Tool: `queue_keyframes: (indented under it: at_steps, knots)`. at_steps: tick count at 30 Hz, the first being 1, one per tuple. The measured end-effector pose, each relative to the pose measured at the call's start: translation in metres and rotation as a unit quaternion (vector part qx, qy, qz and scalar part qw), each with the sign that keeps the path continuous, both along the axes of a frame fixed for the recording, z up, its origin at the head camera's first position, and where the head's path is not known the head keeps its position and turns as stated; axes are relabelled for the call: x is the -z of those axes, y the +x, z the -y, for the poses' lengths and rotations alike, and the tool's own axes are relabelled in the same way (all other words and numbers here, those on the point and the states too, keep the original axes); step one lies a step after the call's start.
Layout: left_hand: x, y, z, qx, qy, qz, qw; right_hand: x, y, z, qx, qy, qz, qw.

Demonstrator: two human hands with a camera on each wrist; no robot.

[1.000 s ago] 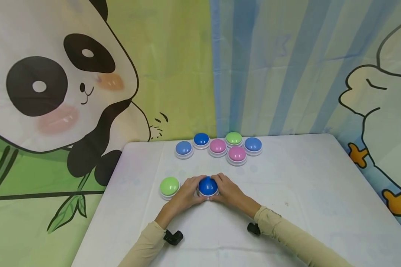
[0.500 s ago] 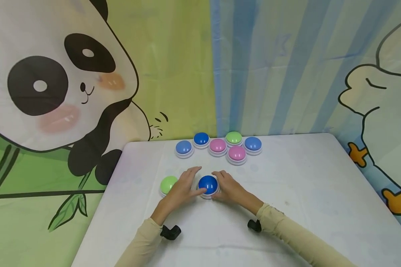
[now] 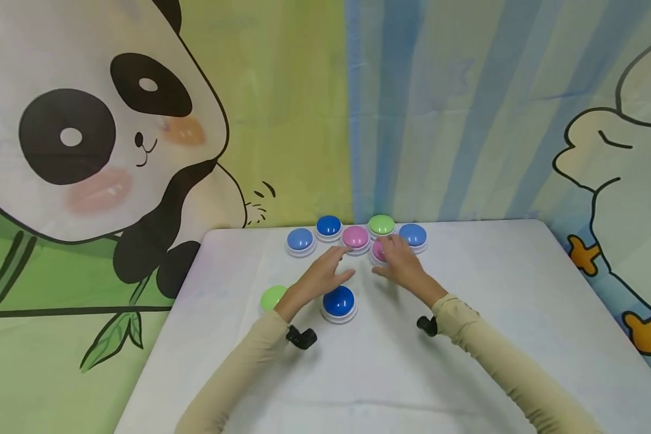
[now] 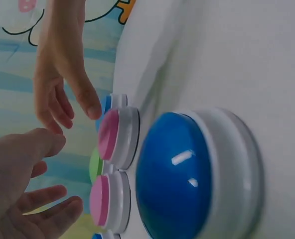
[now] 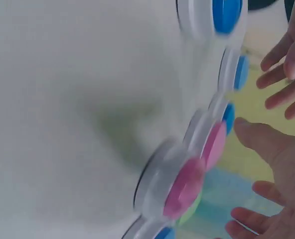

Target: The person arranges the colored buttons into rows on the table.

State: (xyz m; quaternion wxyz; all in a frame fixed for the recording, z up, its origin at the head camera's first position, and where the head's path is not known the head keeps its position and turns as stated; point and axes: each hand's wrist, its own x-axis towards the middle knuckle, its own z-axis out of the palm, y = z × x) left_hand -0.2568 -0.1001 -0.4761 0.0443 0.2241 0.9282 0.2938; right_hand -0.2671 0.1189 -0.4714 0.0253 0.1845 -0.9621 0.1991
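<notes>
A dark blue domed push button (image 3: pixel 339 301) on a white round base sits on the table, with my left hand (image 3: pixel 321 274) above and behind it, fingers spread and holding nothing. Farther back, my right hand (image 3: pixel 404 262) hovers over the front pink button (image 3: pixel 378 251) and partly hides it. In the right wrist view that hand's fingers are apart, with a gap to the pink button (image 5: pixel 185 189). Left of the dark blue button lies a green button (image 3: pixel 273 297), partly covered by my left wrist.
Along the table's back edge stand another pink button (image 3: pixel 355 237), a green one (image 3: pixel 382 224), light blue ones at the left (image 3: pixel 300 239) and right (image 3: pixel 413 234), and a dark blue one (image 3: pixel 328 225). Behind the white table (image 3: pixel 493 289) hangs a cartoon curtain (image 3: pixel 293 108).
Both hands have let go of the front dark blue button and moved up and away toward the back row, the right hand farther. The buttons stay in place.
</notes>
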Motion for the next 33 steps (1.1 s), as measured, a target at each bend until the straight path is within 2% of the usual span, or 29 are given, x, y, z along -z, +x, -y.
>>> queue_keyframes:
  at_steps: [4,6,8,12,15,21,26,29,33]
  knots:
    - [-0.003,-0.032,-0.040,0.030,-0.025,-0.019,0.9990,0.001,-0.025,-0.020,0.029,0.040,0.007,0.999]
    - [0.000,-0.041,-0.055,0.034,-0.043,-0.012,0.9984,0.007,-0.032,-0.025,0.024,0.053,0.024,0.998]
    - [0.004,-0.046,-0.065,0.033,-0.058,0.001,0.9978,0.014,-0.036,-0.026,0.018,0.068,0.036,0.997]
    - [0.018,-0.046,-0.073,0.030,-0.075,0.019,0.9966,0.026,-0.038,-0.025,0.007,0.077,0.033,0.996]
    - [0.025,-0.045,-0.075,0.036,-0.079,0.017,0.9961,0.029,-0.038,-0.025,0.005,0.065,0.036,0.997]
    - [0.025,-0.045,-0.073,0.052,-0.080,0.000,0.9954,0.029,-0.039,-0.027,-0.014,0.016,0.054,0.998]
    - [0.026,-0.043,-0.069,0.046,-0.083,-0.002,0.9955,0.030,-0.036,-0.029,-0.011,-0.010,0.072,0.997]
    - [0.024,-0.042,-0.067,0.037,-0.068,0.001,0.9970,0.031,-0.034,-0.029,-0.014,-0.023,0.060,0.998]
    - [0.021,-0.041,-0.063,0.026,-0.045,0.007,0.9986,0.029,-0.027,-0.030,-0.031,-0.031,0.005,0.999]
